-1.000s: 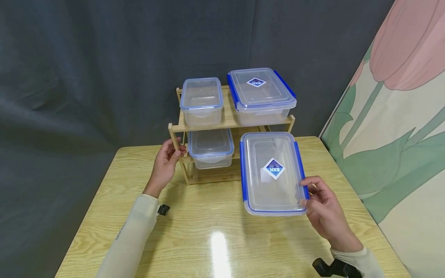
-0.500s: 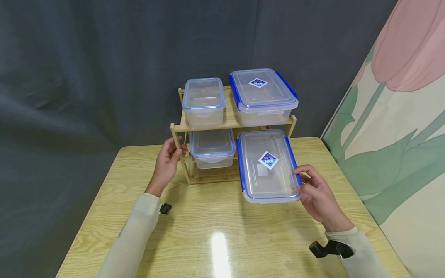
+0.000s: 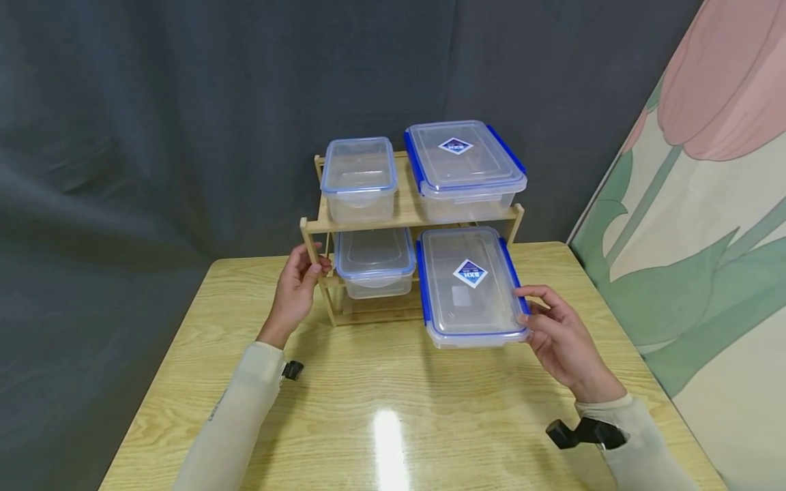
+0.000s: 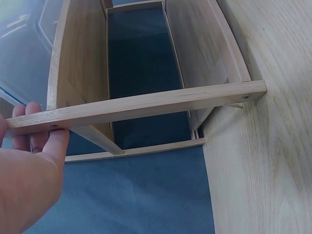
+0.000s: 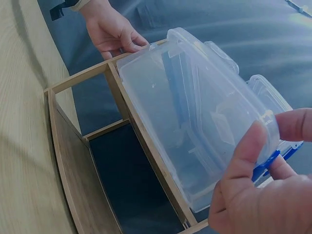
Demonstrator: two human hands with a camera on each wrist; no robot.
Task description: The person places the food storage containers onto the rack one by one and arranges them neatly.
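In the head view, my left hand (image 3: pixel 291 293) grips the left front post (image 4: pixel 146 109) of a two-tier wooden rack (image 3: pixel 408 198), thumb on the near side. My right hand (image 3: pixel 568 344) pinches the right edge of a large clear food container (image 3: pixel 473 314) with blue side clips and a diamond label. The container tilts in front of the rack's lower tier, right of a smaller lidded container (image 3: pixel 376 256) on that tier. From the right wrist view, I cannot tell whether its far end rests on the shelf.
Another small container (image 3: pixel 359 167) and a large blue-clipped one (image 3: pixel 469 160) sit side by side on the top tier. The rack stands at the back of a wooden table (image 3: pixel 331 416), against a dark curtain (image 3: pixel 264 102). A tulip-patterned panel (image 3: pixel 688 273) borders the right side.
My right hand has moved the large container away from me and slightly left, toward the lower tier, and it lies flatter. My left hand stays on the rack post.
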